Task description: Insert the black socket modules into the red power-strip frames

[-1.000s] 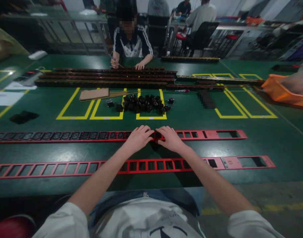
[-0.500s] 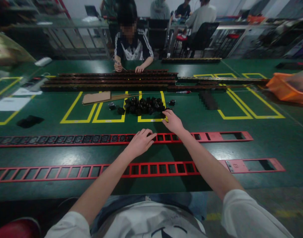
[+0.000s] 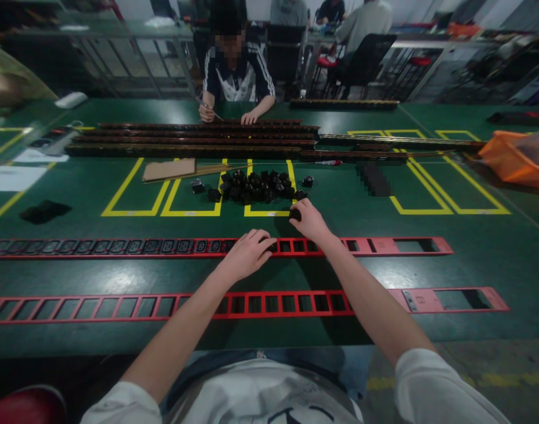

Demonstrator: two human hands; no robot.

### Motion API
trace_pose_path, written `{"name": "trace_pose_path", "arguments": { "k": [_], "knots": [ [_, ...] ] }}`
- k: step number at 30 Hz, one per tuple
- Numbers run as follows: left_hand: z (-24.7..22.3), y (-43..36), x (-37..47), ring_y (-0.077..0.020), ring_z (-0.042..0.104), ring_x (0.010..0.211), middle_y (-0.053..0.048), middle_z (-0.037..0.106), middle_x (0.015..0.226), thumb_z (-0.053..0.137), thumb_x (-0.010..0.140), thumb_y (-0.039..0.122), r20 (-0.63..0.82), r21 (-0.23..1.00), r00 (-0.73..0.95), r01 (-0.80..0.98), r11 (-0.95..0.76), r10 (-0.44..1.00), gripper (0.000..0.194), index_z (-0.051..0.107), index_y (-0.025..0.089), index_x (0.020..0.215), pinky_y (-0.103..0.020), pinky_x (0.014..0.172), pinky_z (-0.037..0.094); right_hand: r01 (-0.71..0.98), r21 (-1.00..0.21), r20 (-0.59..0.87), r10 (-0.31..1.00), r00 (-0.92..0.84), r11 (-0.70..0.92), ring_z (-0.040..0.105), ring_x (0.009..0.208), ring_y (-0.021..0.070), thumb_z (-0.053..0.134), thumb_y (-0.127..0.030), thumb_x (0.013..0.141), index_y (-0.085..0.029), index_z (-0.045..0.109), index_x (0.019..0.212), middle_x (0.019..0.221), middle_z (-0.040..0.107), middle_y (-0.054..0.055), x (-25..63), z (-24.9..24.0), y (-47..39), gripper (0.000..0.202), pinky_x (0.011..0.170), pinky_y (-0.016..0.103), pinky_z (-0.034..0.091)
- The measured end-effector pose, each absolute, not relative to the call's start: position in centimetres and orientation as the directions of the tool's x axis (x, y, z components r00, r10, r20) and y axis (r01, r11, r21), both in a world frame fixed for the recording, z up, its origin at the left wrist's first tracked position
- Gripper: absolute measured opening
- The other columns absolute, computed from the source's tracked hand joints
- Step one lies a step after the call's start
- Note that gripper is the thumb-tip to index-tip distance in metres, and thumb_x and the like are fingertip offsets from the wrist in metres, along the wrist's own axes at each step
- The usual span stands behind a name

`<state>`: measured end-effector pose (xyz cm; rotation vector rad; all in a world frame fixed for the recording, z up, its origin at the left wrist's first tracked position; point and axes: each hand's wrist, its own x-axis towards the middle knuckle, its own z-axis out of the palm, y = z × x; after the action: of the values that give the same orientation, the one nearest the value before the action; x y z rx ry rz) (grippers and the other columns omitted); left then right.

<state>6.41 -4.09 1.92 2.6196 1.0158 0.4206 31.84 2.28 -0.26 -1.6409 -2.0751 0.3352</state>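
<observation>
My right hand point(image 3: 310, 220) pinches a small black power socket point(image 3: 295, 214) between thumb and fingers, just in front of a heap of black sockets point(image 3: 256, 187). Over the farther red slotted strip point(image 3: 340, 246), my left hand point(image 3: 247, 254) is bent with thumb and forefinger closed around another black socket, mostly hidden by the fingers. Left of that hand, sockets fill the strip's openings in a row point(image 3: 137, 246); to its right several openings show bare. A second red strip point(image 3: 269, 303), with its visible openings unfilled, lies nearer to me, partly under my forearms.
Long dark bars point(image 3: 194, 147) lie across the table behind the heap. A cardboard piece point(image 3: 169, 169) and a dark pouch-like item point(image 3: 45, 211) rest at left. An orange bin point(image 3: 514, 156) stands at right. A co-worker point(image 3: 236, 76) holding a thin tool sits opposite.
My right hand has drawn slightly back from the heap towards me, and a black socket now shows in its fingers. My left hand stays at the same place on the strip.
</observation>
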Motion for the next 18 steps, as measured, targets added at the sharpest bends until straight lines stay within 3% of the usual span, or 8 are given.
{"name": "trace_pose_path", "arguments": {
  "k": [8,14,18],
  "knots": [
    [2.04,-4.13,6.19,-0.0251,0.055,0.112,-0.01,0.059,0.123,0.048,0.101,0.02,0.172,0.352,0.721,0.591,-0.726,0.671,0.032,0.063,0.023,0.129,-0.043,0.096,0.052,0.797,-0.545,0.212,0.962,-0.172,0.262,0.064,0.102,0.0266,0.068,-0.019,0.081,-0.018,0.061,0.111,0.11,0.067,0.01,31.71,0.2,2.22,0.031,0.091,0.044,0.053],
    [1.92,-4.2,6.1,-0.0246,0.054,0.115,-0.01,0.058,0.126,0.051,0.1,0.02,0.157,0.328,0.726,0.601,-0.729,0.67,0.034,0.062,0.024,0.132,-0.043,0.098,0.052,0.727,-0.564,0.318,0.915,-0.247,0.392,0.063,0.107,0.0257,0.058,-0.021,0.089,-0.018,0.061,0.127,0.119,0.063,0.012,31.92,-0.04,2.16,0.038,0.095,0.043,0.053],
    [1.8,-4.3,6.18,-0.0238,0.054,0.113,-0.009,0.058,0.125,0.05,0.1,0.016,0.162,0.3,0.717,0.619,-0.726,0.678,0.036,0.062,0.025,0.132,-0.042,0.097,0.052,0.709,-0.564,0.355,0.9,-0.254,0.423,0.064,0.101,0.025,0.058,-0.022,0.09,-0.02,0.066,0.118,0.111,0.061,0.01,32.04,-0.44,2.4,0.03,0.092,0.043,0.053]
  ]
}}
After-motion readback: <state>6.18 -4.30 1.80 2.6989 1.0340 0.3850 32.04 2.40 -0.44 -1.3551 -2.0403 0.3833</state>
